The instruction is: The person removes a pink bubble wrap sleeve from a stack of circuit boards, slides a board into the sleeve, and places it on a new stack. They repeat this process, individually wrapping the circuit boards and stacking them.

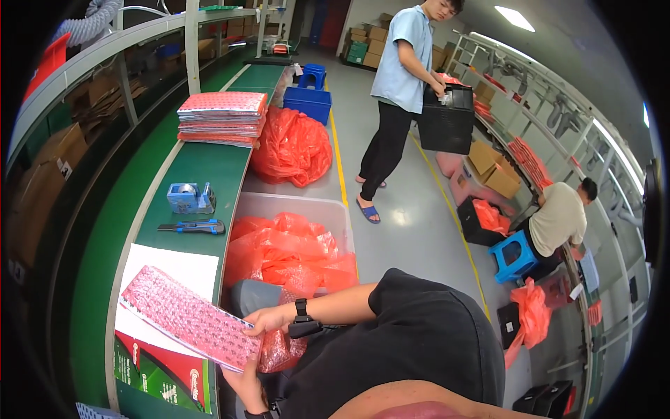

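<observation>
The long green desk (209, 174) curves off past the top edge. Beside it one clear plastic bin (296, 204) holds crumpled red plastic bags (289, 248) that hide its floor. One stack of red patterned sheets (222, 119) sits farther up the desk, then one blue tape dispenser (190, 198) and one blue utility knife (194, 227). A single red patterned sheet (187, 318) lies tilted over white paper (174, 274), gripped at its near end by both hands: the right hand (269, 320) has fingers closed on the edge (a black watch at that wrist), the left hand (244, 385) is curled beneath, partly hidden.
</observation>
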